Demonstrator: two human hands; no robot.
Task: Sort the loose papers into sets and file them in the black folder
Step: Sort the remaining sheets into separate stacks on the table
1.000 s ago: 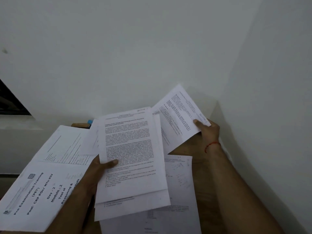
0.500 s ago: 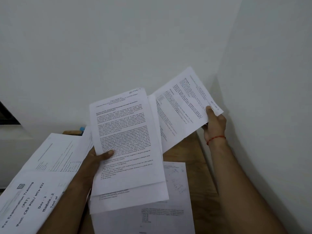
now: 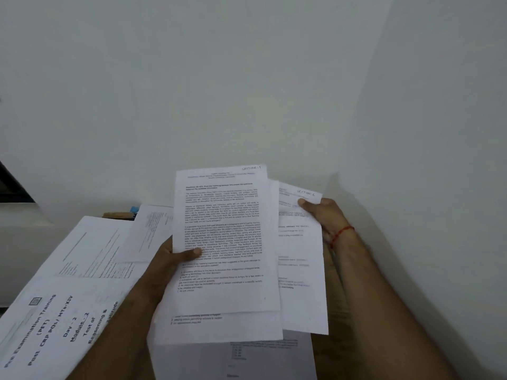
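Above our wooden desk (image 3: 323,352), against the white wall (image 3: 247,78), we list:

1. Sheaf of printed papers (image 3: 225,242), top sheet marked "Section-1". We hold it upright in our left hand (image 3: 171,259), thumb curled onto its left edge, fingers behind.
2. Single sheet (image 3: 301,270), marked "Section-6". Our right hand (image 3: 326,218) pinches its upper right corner; its left edge is tucked behind the sheaf.
3. Red thread (image 3: 341,234), at our right wrist.
4. Flat sheet (image 3: 247,360), on the desk beneath the held sheaf.
5. Cover page (image 3: 55,325), titled "Pre Examination Training", at left, overlapping further loose sheets (image 3: 96,250).
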